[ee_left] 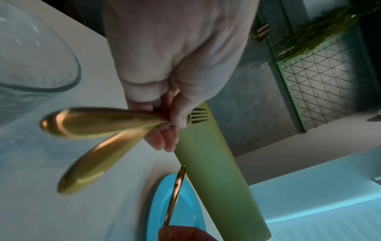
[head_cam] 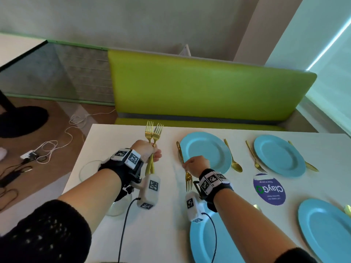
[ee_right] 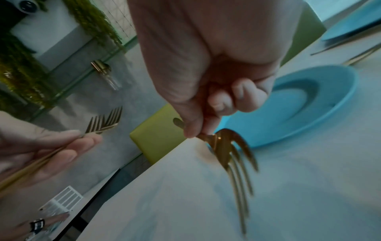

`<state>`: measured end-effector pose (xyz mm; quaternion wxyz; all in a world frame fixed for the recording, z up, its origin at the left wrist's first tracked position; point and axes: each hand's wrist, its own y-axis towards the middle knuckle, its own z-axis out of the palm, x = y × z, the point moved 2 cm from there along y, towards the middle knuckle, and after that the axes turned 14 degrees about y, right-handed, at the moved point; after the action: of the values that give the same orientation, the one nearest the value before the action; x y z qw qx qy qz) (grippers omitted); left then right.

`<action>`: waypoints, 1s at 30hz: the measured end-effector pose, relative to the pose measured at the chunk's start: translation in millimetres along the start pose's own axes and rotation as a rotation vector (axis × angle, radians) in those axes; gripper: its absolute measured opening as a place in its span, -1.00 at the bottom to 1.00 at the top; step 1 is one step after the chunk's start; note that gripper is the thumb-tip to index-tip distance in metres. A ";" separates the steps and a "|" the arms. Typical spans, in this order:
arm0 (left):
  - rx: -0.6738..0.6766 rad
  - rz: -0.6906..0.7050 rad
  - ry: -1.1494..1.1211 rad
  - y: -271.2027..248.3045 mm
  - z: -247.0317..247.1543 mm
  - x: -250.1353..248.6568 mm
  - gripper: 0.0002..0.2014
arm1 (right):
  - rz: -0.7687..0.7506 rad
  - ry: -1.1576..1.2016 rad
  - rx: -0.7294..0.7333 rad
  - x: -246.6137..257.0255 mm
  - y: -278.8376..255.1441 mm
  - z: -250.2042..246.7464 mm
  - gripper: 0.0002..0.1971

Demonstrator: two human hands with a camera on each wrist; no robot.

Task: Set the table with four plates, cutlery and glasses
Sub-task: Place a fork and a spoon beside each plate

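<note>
My left hand [head_cam: 154, 154] grips two gold forks [head_cam: 154, 132] by their handles, tines up, over the white table's [head_cam: 152, 234] far left part; the left wrist view shows their handle ends [ee_left: 92, 124]. My right hand [head_cam: 187, 165] pinches a third gold fork [head_cam: 188, 182] at its neck, just left of the far left blue plate [head_cam: 206, 151], tines towards me. In the right wrist view the fork [ee_right: 230, 159] hangs tilted above the table beside that plate [ee_right: 299, 106].
A gold spoon [head_cam: 234, 160] lies right of the far left plate. The far right plate [head_cam: 279, 154] has a fork [head_cam: 256, 159] and a knife [head_cam: 305, 160] beside it. Two more blue plates [head_cam: 326, 230] sit near me. Clear glasses [head_cam: 87, 172] stand at the left edge. A green bench [head_cam: 209, 88] backs the table.
</note>
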<state>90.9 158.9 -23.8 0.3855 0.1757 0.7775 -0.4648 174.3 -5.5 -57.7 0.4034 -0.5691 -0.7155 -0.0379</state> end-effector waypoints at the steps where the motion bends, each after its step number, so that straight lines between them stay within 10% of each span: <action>1: -0.003 -0.009 -0.007 3.2 -1.3 1.1 -0.80 | 0.015 -0.040 0.001 3.1 6.2 5.4 -0.66; 13: 0.024 -0.056 -0.024 34.4 -9.4 0.4 -0.73 | 0.151 -0.297 0.111 19.9 60.7 53.5 -0.77; 30: 0.022 -0.082 -0.025 59.5 6.7 -6.8 -0.80 | 0.246 0.084 -0.090 15.2 86.8 44.2 -0.63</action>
<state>135.7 183.8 -55.4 0.3741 0.1421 0.7740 -0.4907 223.6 59.5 -113.0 0.4089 -0.6680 -0.6202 -0.0439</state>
